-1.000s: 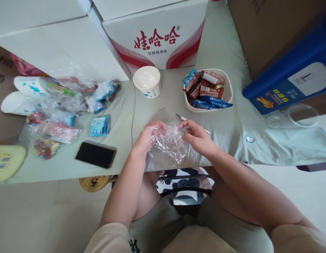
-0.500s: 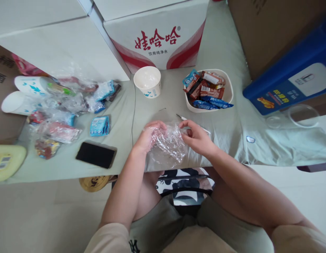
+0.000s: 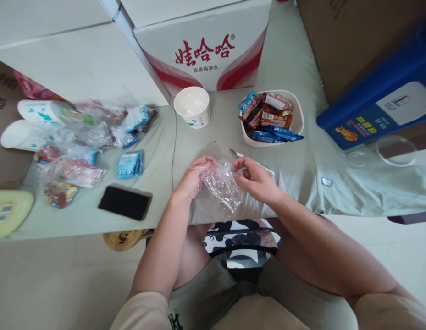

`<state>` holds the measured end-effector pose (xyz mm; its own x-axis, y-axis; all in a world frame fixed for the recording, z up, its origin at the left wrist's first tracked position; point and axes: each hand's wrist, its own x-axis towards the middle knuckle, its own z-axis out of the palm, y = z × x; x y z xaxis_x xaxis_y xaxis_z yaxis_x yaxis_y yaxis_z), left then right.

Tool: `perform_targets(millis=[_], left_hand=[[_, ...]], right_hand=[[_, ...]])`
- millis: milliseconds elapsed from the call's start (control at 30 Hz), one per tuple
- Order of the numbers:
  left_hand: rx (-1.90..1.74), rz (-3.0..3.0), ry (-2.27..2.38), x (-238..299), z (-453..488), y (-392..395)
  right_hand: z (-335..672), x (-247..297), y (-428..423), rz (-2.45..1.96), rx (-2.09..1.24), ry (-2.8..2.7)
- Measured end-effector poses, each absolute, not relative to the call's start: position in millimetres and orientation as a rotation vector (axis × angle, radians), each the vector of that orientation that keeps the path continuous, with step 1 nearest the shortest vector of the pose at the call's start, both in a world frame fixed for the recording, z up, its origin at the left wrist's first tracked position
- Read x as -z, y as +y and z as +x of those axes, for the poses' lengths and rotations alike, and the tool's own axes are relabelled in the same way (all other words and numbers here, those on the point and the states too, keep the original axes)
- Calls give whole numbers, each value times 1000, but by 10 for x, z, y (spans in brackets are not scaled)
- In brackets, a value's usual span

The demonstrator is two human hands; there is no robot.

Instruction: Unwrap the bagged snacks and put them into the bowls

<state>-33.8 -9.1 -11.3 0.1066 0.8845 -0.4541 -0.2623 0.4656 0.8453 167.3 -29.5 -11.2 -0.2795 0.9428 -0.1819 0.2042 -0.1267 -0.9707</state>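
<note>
A crumpled clear plastic bag (image 3: pixel 222 189) hangs between my two hands at the front edge of the table. My left hand (image 3: pixel 195 175) is closed on its left side, with part of the film over the fingers. On the other side my right hand (image 3: pixel 256 178) pinches the bag's right edge with curled fingers. Just behind the right hand lies a thin white pen-like tool (image 3: pixel 237 153) with a dark tip, partly hidden by that hand. I cannot make out anything inside the bag.
A paper cup (image 3: pixel 192 107) and a white bowl (image 3: pixel 247 136) of wrapped snacks stand behind my hands. To the left are a phone (image 3: pixel 124 202), a blue packet (image 3: pixel 129 165) and bagged snacks (image 3: pixel 82 172). A blue carton (image 3: pixel 374 101) leans at right, near a clear plastic cup (image 3: pixel 396 151).
The plastic film between my hands has shifted and creased slightly differently. Both hands stay in nearly the same place, still holding it.
</note>
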Motion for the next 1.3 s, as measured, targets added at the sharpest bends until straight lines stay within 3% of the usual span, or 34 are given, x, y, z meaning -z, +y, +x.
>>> perform_targets(millis=[900, 1300], left_hand=[[-890, 766, 1168, 177, -349, -117], [-929, 759, 1161, 177, -344, -118]], right_hand=[[1671, 126, -298, -1208, -1529, -1722], [1699, 113, -282, -1513, -1349, -1725]])
